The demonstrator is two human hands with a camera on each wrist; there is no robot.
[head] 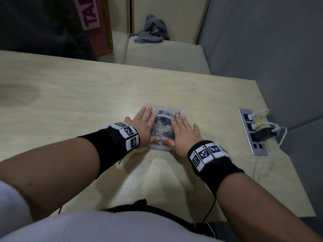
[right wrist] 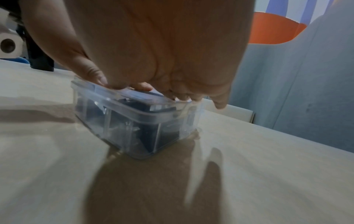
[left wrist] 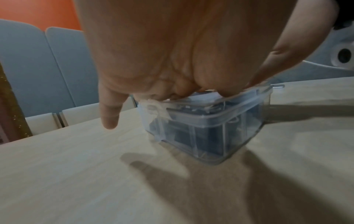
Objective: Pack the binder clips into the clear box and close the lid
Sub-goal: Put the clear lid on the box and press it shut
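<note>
With the binder clips point(head: 162, 130) already sitting inside the clear box point(head: 158, 147), this looks like the very last step: snapping the lid point(head: 166, 117) shut. From the head view, the box is in the middle of the counter point(head: 70, 102), and both hands lie flat on top of it, left hand point(head: 145, 126) on the left half, right hand point(head: 183, 135) on the right half, fingers straight and spread, thumbs near the front edge. Nothing is gripped, just pressing down.

Left wrist view: the palm bears on the lid point(left wrist: 208, 98) while the little finger point(left wrist: 110, 115) hangs off the side over the counter. The lid looks seated on the rim, but I can't tell if it's clicked all round.

Right wrist view: same deal, thumb point(right wrist: 95, 75) at the lid's near corner, fingertips along the far edge, dark clips point(right wrist: 153, 136) visible through the wall.

Next move, I'd guess: firm even push at the corners, then lift off.
</note>
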